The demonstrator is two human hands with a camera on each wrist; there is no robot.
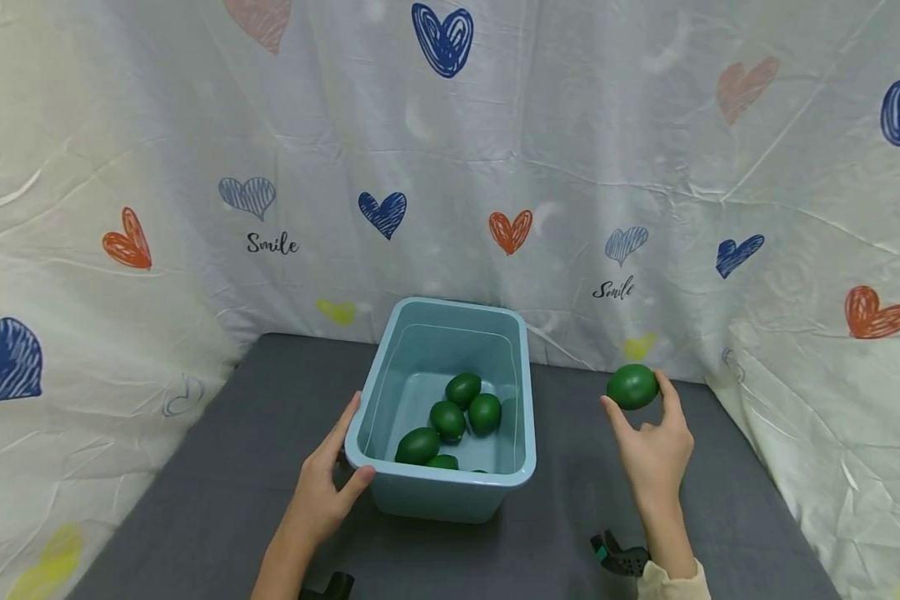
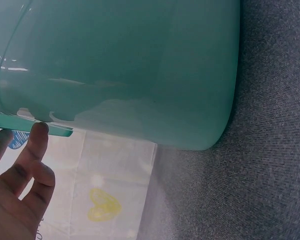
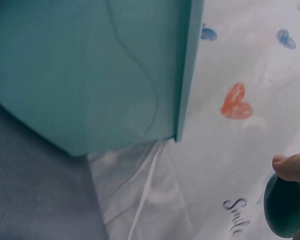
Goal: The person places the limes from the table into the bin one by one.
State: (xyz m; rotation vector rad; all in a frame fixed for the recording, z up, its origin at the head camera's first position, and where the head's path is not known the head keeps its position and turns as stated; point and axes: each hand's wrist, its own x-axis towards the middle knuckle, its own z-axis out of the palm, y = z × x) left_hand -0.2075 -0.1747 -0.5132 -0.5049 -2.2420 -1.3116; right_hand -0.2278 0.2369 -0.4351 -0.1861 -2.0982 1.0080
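My right hand (image 1: 656,454) pinches a glossy dark green lime (image 1: 633,387) between thumb and fingers, raised to the right of the bin. Only part of that lime (image 3: 287,206) enters the right wrist view, at its lower right edge. A light blue plastic bin (image 1: 450,480) stands mid-table, with several more limes (image 1: 447,421) on its floor; its front wall partly hides some. At the bin's front left corner, my left hand (image 1: 320,483) holds the rim, thumb at the front and fingers along the left side. The left wrist view shows curled fingers (image 2: 38,137) under the rim.
Dark grey cloth covers the table (image 1: 570,500). Behind and at both sides hangs a pale curtain (image 1: 450,150) printed with hearts and "Smile". Black wrist devices (image 1: 621,557) sit by both forearms. The bin's tall walls rise between my two hands.
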